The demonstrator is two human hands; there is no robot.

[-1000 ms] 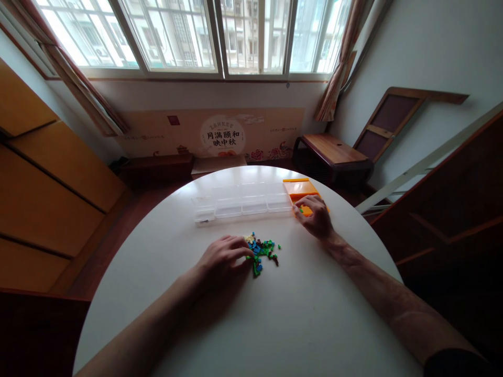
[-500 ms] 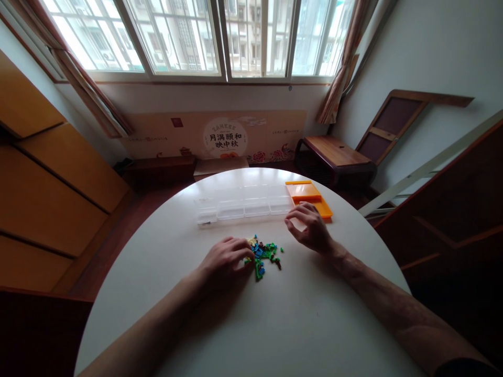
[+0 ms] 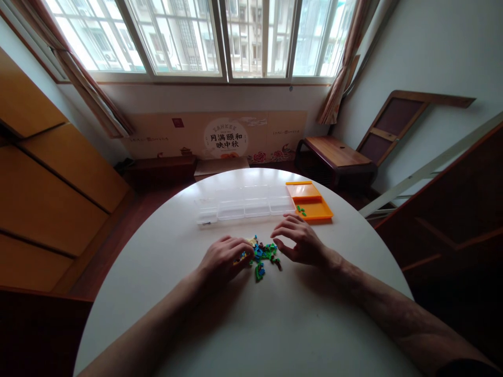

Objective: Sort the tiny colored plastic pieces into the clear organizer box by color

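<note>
I sit at a big round white table. Its near half is bare, so my arms have lots of room there. The far edge curves round just behind the boxes, and the right edge is not far from the orange tray.

A long clear plastic box lies at the far side of the table. Its long side runs left to right, and it is split into little rooms in a row. Just beside its right end is an orange tray, which points a bit away to the far left. A few tiny green bricks lie in the tray near its left edge.

Between my hands, in the middle of the table, is a small pile of tiny building bricks. They are green, blue and dark, with a pale one at the far side. The pile is a bit longer left to right.

My left hand rests flat on the table, fingers curled at the left edge of the pile and touching it. I cannot tell if it holds a brick.

My right hand is at the right edge of the pile, fingers spread and bent, holding nothing I can see.
</note>
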